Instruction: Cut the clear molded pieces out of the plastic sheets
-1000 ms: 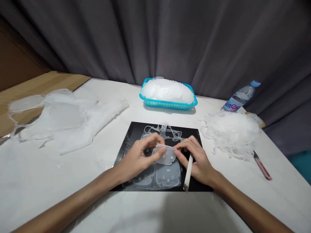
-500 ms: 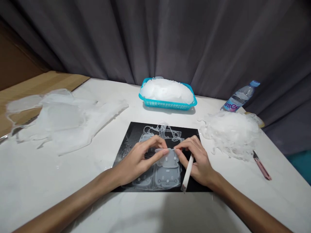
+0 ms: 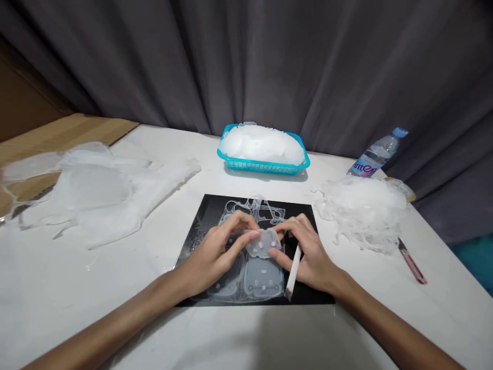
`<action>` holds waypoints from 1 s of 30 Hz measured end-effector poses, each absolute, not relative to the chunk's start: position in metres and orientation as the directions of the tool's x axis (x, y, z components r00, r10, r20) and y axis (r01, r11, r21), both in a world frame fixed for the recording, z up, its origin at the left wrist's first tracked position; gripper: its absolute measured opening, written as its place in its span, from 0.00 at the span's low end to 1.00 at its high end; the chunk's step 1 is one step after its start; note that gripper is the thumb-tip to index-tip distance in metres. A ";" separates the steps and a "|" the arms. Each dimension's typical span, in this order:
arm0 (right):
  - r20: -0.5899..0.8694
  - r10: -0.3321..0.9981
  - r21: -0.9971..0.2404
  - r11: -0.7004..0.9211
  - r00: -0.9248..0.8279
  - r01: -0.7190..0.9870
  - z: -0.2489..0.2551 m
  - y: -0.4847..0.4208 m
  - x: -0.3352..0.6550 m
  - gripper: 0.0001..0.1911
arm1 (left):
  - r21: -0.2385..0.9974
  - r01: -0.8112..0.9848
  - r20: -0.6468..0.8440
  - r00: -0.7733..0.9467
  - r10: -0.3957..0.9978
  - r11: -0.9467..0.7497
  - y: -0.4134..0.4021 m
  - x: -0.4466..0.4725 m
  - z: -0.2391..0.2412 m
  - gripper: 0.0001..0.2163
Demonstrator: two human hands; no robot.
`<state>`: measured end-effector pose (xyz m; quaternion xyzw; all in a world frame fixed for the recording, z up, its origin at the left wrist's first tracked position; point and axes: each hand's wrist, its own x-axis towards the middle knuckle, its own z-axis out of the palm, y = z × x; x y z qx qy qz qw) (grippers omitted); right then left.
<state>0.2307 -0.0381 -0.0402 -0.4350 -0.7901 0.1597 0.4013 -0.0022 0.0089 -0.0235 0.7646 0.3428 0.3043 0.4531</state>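
Pinched between thumb and fingers of my left hand [image 3: 225, 249] is a translucent, cloudy plastic-like piece [image 3: 262, 243] with rounded edges and small holes or dots. Its right edge lies at the thumb and fingertips of my right hand [image 3: 304, 252]. A slim white stick-like tool [image 3: 293, 272] is tucked in that same right hand, its dark tip pointing down toward me. Below the piece, a matching translucent sheet with moulded shapes [image 3: 264, 278] lies on a black mat [image 3: 314, 297]. Looped, cut-out scraps [image 3: 256, 205] rest on the mat's far part.
A blue basket [image 3: 265, 166] heaped with white pieces stands at the back. To the right are a pile of stringy scraps [image 3: 365, 213], a water bottle [image 3: 375, 154] and a pink-handled craft knife [image 3: 412, 262]. Translucent sheets [image 3: 100, 190] spread at left, partly over cardboard [image 3: 77, 131].
The held piece has been turned up, so its face shows more fully. My right thumb has shifted to its lower right edge. The view has moved slightly.
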 end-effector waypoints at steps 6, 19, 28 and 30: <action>0.525 0.806 -0.604 0.580 -0.275 0.547 -0.045 -0.037 0.230 0.02 | 0.894 0.266 0.171 0.541 0.824 -0.361 0.009 -0.002 -0.024 0.09; 0.507 0.818 -0.624 0.566 -0.272 0.539 -0.038 -0.036 0.235 0.07 | 0.832 0.344 0.150 0.615 0.774 -0.435 0.003 -0.002 -0.027 0.06; 0.566 0.781 -0.592 0.608 -0.264 0.530 -0.035 -0.039 0.230 0.07 | 0.843 0.302 0.167 0.640 0.750 -0.446 0.002 0.001 -0.022 0.07; 0.559 0.789 -0.607 0.598 -0.253 0.524 -0.035 -0.039 0.229 0.06 | 0.833 0.305 0.176 0.644 0.745 -0.461 0.002 0.001 -0.021 0.07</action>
